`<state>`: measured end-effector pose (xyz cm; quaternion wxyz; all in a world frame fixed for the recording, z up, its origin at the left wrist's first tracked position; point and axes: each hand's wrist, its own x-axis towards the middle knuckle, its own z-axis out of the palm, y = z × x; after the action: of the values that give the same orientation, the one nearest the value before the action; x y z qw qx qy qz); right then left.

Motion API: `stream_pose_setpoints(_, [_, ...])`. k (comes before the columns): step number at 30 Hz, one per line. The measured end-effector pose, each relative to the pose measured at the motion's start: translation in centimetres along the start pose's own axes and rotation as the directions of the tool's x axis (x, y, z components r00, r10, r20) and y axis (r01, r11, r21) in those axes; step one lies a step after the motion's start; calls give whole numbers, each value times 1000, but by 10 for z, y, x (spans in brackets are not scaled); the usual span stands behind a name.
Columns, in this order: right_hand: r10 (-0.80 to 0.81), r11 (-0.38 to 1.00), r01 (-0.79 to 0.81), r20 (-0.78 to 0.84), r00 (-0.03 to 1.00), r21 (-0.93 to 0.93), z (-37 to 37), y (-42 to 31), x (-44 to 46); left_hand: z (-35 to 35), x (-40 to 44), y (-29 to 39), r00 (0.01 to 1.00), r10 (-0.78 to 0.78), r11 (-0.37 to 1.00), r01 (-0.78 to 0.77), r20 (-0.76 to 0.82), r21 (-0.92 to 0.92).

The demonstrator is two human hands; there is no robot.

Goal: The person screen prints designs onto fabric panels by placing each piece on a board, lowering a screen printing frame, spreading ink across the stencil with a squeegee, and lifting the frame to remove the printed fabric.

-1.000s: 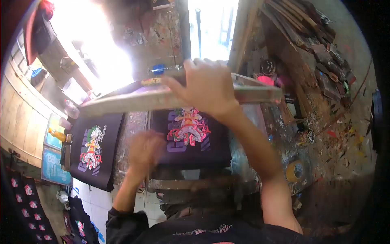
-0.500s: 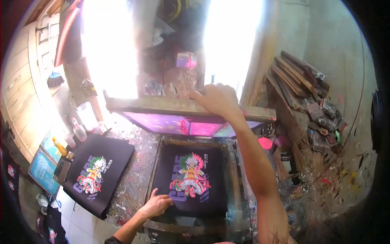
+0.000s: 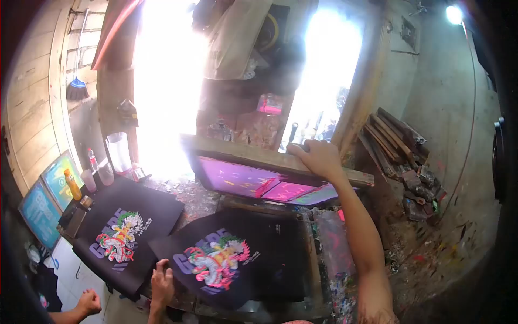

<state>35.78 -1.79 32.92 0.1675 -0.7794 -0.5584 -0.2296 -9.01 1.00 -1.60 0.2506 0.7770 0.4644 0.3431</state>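
My right hand (image 3: 318, 157) grips the top rail of a tilted, raised screen printing frame (image 3: 243, 175), whose mesh shows purple and pink. Below it, a black cloth (image 3: 270, 259) with a colourful figure and lettering lies skewed across the work board. At its lower left edge, my left hand (image 3: 162, 282) has its fingers curled, apparently pinching the cloth; the contact is partly hidden. A second printed black cloth (image 3: 151, 208) lies to the left, and the first one's left corner overlaps it.
Another person's closed hand (image 3: 89, 302) reaches in at lower left. Bottles (image 3: 72, 183) and plastic cups (image 3: 105, 174) stand at the left table edge. Wooden strips (image 3: 391, 140) lean at right. A blue broom (image 3: 77, 89) hangs on the far left wall.
The near cloth has shifted left and turned askew, its corner now over the other cloth. My left hand has moved left. Another person's hand has appeared. The screen frame stays raised.
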Motion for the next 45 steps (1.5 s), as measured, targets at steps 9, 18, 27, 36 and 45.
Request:
stream_pose_setpoints(9, [-22, 1000, 22, -81, 996, 4, 4, 4, -1, -80, 30, -83, 823, -48, 992, -26, -567, -122])
stream_pose_setpoints(18, [-95, 995, 95, -130, 987, -12, 14, 13, 11, -94, 56, 10, 685, 367, 880, -35, -630, 474])
stream_pose_setpoints(27, [-58, 997, 57, 1, 998, 58, 1, 8, -10, 347, -31, 304, 248, 896, 404, -800, 368, -444])
stream_pose_setpoints(36, [-59, 993, 59, -3, 998, 99, 5, 17, 11, 289, -27, 220, 600, 506, 766, -643, 620, -4])
stream_pose_setpoints(45, [-71, 982, 68, 12, 997, 178, 5, 25, 48, 189, -25, 108, 845, 249, 808, -451, 474, 379])
